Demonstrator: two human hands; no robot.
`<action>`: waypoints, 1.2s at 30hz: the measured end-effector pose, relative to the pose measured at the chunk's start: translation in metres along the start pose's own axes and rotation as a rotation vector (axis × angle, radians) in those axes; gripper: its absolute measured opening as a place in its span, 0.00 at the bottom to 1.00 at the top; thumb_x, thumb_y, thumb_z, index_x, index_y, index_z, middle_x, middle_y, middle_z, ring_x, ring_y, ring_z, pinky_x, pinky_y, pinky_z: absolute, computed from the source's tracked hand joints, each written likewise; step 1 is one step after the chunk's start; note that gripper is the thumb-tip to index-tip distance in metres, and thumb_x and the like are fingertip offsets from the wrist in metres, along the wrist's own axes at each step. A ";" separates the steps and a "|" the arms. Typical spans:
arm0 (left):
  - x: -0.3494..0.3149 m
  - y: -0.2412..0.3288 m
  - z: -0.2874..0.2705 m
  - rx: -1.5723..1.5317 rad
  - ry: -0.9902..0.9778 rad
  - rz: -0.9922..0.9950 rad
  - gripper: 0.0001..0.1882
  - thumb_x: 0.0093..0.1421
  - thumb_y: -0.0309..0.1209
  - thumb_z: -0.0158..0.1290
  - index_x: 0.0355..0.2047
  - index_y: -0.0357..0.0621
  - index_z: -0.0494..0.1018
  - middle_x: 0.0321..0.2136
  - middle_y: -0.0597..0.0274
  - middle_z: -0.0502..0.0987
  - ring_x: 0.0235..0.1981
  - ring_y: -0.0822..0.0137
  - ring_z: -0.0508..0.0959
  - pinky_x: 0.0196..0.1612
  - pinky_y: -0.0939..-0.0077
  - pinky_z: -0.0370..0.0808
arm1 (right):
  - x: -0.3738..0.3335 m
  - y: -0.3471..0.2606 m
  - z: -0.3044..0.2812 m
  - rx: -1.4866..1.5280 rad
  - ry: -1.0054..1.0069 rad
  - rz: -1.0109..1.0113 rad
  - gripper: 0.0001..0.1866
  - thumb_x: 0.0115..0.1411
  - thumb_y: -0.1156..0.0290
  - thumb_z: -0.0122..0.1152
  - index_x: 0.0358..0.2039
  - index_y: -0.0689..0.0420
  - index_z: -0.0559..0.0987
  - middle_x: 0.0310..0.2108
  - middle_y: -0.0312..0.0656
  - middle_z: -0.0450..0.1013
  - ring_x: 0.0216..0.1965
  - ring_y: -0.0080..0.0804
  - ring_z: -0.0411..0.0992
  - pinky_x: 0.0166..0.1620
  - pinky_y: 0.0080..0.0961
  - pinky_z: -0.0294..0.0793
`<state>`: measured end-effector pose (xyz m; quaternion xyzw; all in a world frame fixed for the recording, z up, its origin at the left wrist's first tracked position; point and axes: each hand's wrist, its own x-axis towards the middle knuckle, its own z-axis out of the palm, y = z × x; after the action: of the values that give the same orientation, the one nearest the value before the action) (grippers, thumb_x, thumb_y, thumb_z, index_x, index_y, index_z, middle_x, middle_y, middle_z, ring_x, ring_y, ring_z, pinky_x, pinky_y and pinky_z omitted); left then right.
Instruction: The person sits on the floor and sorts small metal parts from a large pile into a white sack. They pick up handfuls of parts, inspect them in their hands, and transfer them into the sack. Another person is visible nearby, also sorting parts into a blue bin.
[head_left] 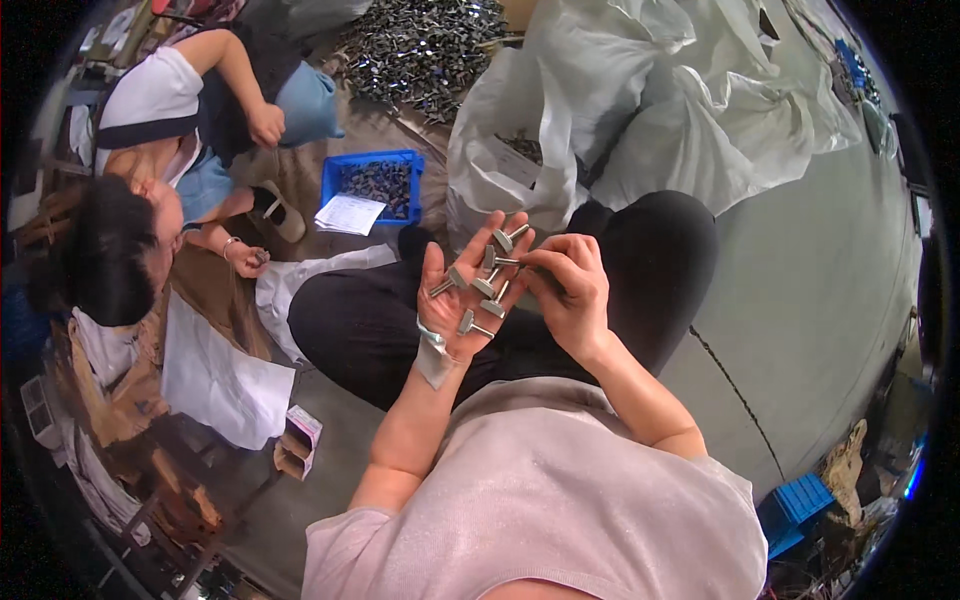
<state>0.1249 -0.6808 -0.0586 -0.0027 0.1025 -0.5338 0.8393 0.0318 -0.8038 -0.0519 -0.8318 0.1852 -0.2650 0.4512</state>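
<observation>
My left hand [445,310] is palm up with its fingers stretched out, carrying several metal T-bolts [486,287] across palm and fingers. Each bolt has a flat, block-like head and a straight shank. A strip of tape is wrapped on the left wrist. My right hand [575,290] pinches the shank end of one T-bolt [507,261] between thumb and fingertips, its head still against the left fingers. Both hands are above my lap, between my bent knees.
A blue crate [417,158] of small metal parts with papers on its rim stands ahead. Beyond it lies a heap of metal parts [420,55]. White sacks [700,130] fill the far right. At left another person [150,150] sits, a small part in one hand. A blue basket [795,500] stands at lower right.
</observation>
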 end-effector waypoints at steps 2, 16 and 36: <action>0.003 -0.003 -0.002 0.021 0.016 -0.016 0.43 0.61 0.55 0.42 0.64 0.40 0.41 0.65 0.50 0.43 0.67 0.54 0.44 0.62 0.56 0.58 | -0.004 0.003 -0.001 0.002 0.003 0.040 0.11 0.43 0.76 0.67 0.30 0.55 0.79 0.31 0.38 0.71 0.35 0.38 0.67 0.38 0.31 0.68; 0.014 -0.011 -0.015 0.076 0.120 -0.056 0.40 0.61 0.49 0.46 0.63 0.37 0.44 0.64 0.48 0.47 0.66 0.54 0.47 0.66 0.58 0.49 | -0.025 0.029 -0.010 0.207 0.082 0.380 0.07 0.52 0.75 0.60 0.34 0.59 0.78 0.34 0.41 0.72 0.40 0.36 0.68 0.44 0.28 0.68; 0.039 -0.019 0.035 2.243 0.499 0.780 0.43 0.63 0.60 0.27 0.62 0.31 0.48 0.63 0.40 0.48 0.66 0.51 0.47 0.64 0.64 0.47 | 0.043 -0.013 0.060 1.999 -0.258 0.631 0.41 0.61 0.37 0.31 0.64 0.56 0.53 0.64 0.43 0.53 0.62 0.38 0.55 0.63 0.34 0.52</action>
<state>0.1297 -0.7277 -0.0285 0.8597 -0.2639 -0.0234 0.4368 0.1028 -0.7814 -0.0558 -0.0176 0.0414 -0.0771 0.9960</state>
